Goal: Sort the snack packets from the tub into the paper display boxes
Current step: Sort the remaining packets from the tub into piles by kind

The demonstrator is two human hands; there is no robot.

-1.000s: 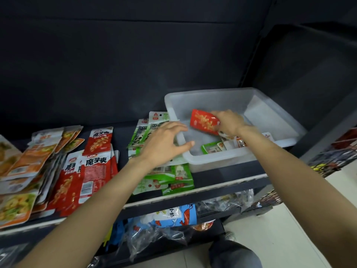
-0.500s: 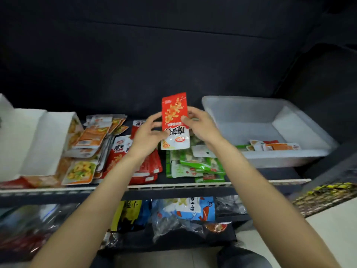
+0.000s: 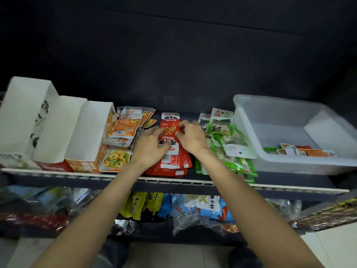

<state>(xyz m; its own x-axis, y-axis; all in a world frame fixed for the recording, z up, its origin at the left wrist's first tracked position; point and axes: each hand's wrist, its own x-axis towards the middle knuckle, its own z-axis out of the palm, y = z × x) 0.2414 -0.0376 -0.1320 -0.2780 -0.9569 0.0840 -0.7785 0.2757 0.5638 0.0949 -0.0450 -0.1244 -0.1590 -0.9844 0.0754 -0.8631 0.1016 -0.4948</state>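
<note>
Both my left hand (image 3: 152,146) and right hand (image 3: 190,139) pinch a red foil snack packet (image 3: 170,132) onto the red pile beneath my fingers, while a few packets wait in the translucent plastic tub (image 3: 270,120) far right and the white paper display boxes (image 3: 58,128) left hold none that I can see.

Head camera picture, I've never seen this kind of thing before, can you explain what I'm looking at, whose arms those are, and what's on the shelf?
No machine here: a person wears a camera on the head, so you see their own two bare arms reaching forward and down.

On the shelf, from the left: white paper display boxes, a pile of orange packets, a pile of red packets, a pile of green packets, and a clear plastic tub with a few packets left inside.

The left hand and right hand both rest on the top red packet as it lies on the red pile. Whether the fingers pinch it or just press it flat is hard to tell.

Below is another shelf of bagged snacks.
</note>
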